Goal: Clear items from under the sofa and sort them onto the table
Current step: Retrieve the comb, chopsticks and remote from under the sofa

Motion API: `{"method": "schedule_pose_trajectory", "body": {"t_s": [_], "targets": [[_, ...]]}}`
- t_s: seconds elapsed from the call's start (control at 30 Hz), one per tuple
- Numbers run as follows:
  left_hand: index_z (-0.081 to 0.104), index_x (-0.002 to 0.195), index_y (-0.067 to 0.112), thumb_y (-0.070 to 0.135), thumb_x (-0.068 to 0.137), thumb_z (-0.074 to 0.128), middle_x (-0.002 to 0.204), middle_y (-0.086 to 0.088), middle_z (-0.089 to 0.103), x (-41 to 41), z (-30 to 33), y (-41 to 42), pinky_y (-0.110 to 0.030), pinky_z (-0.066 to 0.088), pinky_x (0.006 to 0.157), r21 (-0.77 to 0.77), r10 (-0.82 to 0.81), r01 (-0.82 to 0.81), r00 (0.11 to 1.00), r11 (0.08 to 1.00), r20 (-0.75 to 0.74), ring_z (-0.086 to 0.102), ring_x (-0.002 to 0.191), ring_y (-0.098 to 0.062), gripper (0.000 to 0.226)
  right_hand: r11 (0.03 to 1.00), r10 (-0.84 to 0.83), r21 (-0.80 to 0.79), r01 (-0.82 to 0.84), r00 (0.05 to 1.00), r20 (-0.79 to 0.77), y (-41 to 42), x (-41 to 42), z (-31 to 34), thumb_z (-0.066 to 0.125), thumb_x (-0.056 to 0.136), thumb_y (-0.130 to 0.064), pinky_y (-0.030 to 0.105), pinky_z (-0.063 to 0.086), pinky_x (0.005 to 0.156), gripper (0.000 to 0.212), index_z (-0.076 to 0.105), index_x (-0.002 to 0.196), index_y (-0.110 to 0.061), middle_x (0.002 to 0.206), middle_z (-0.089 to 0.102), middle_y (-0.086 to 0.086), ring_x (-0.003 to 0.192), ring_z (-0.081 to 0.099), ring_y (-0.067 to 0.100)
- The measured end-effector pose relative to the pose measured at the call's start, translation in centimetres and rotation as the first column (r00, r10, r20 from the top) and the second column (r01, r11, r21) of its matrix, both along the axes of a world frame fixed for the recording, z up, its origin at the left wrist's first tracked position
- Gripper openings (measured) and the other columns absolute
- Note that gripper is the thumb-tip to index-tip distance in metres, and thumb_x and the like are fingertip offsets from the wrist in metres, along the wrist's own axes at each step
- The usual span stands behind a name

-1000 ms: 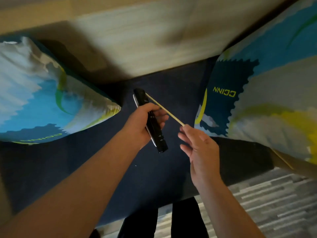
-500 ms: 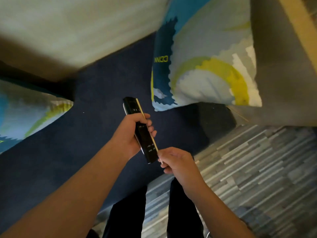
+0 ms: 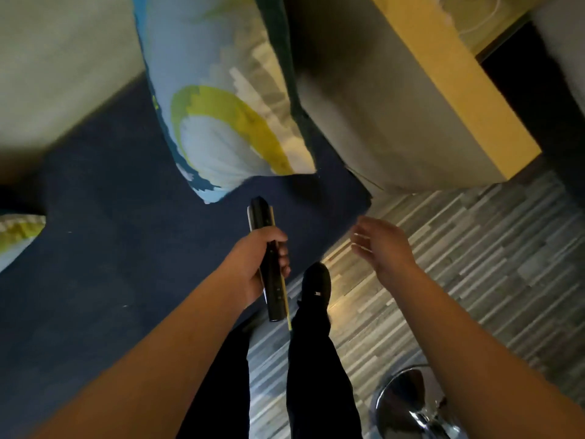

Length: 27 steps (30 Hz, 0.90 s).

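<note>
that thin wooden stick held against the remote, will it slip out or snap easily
The thin pale wooden stick looks light and stiff but probably snaps easily, being so slender. It is only pinched against the black remote control by the left hand, so it could slide out lengthwise.

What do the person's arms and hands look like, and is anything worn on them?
Both forearms are bare up to the picture's edge: no sleeves show. The left hand and the right hand wear no gloves. I see no watch, ring or bracelet.
</note>
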<state>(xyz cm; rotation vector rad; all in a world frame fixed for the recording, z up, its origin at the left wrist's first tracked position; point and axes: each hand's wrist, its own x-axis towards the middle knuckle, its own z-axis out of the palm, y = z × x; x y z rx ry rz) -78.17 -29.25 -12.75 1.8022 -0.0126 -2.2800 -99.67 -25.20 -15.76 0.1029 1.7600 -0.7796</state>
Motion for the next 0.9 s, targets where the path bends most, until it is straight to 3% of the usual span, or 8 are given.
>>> {"method": "schedule_pose_trajectory", "body": {"t_s": [0.23, 0.33, 0.5, 0.67, 0.9], "targets": [[0.053, 0.082, 0.011, 0.01, 0.083, 0.062, 0.063, -0.003, 0.05, -4.7, -0.5, -0.6, -0.03, 0.049, 0.054, 0.007, 0.001, -0.001, 1.0, 1.0, 0.003, 0.047, 0.052, -0.016, 0.009, 0.95, -0.311, 0.023, 0.31, 0.942, 0.125, -4.2, -3.5, -3.1, 0.063, 0.099, -0.024, 0.023, 0.057, 0.059, 0.015, 0.062, 0.089, -0.013, 0.082, 0.066, 0.004, 0.062, 0.062, 0.01], [0.054, 0.083, 0.011, 0.01, 0.082, 0.062, 0.063, -0.003, 0.05, -5.7, -1.1, -1.1, -0.03, 0.05, 0.052, -0.007, 0.012, -0.012, 1.0, 1.0, 0.006, 0.048, 0.051, -0.015, 0.009, 0.917, -0.399, 0.058, 0.395, 0.896, 0.194, -5.4, -3.8, -4.6, 0.067, 0.096, -0.023, 0.017, 0.052, 0.045, 0.02, 0.059, 0.08, -0.015, 0.061, 0.062, -0.002, 0.038, 0.054, 0.003], [0.054, 0.083, 0.011, 0.009, 0.083, 0.062, 0.064, -0.003, 0.05, -6.5, -0.7, -0.7, -0.031, 0.049, 0.054, -0.001, 0.064, -0.064, 0.998, 0.998, 0.024, 0.049, 0.052, -0.015, 0.008, 0.832, -0.547, 0.075, 0.55, 0.79, 0.279, -6.1, -3.3, -6.8, 0.068, 0.095, -0.015, 0.014, 0.04, 0.037, 0.026, 0.058, 0.071, -0.018, 0.043, 0.054, -0.006, 0.032, 0.047, 0.002], [0.053, 0.082, 0.011, 0.008, 0.084, 0.061, 0.064, -0.004, 0.05, -6.8, -0.1, -0.5, -0.03, 0.048, 0.056, -0.016, 0.091, -0.09, 0.995, 0.996, 0.037, 0.048, 0.052, -0.015, 0.009, 0.801, -0.589, 0.1, 0.59, 0.748, 0.307, -7.7, -2.3, -8.1, 0.062, 0.099, -0.02, 0.012, 0.037, 0.034, 0.029, 0.054, 0.071, -0.019, 0.036, 0.049, -0.007, 0.028, 0.044, 0.003], [0.055, 0.086, 0.011, 0.008, 0.081, 0.064, 0.065, -0.004, 0.053, -6.1, -0.8, 0.4, -0.032, 0.05, 0.056, -0.023, 0.091, -0.09, 0.994, 0.996, 0.053, 0.051, 0.053, -0.016, 0.011, 0.828, -0.561, 0.096, 0.552, 0.813, 0.16, -7.3, -1.7, -8.8, 0.067, 0.089, -0.022, 0.012, 0.036, 0.035, 0.02, 0.06, 0.071, -0.019, 0.051, 0.054, -0.006, 0.028, 0.044, 0.005]]}}
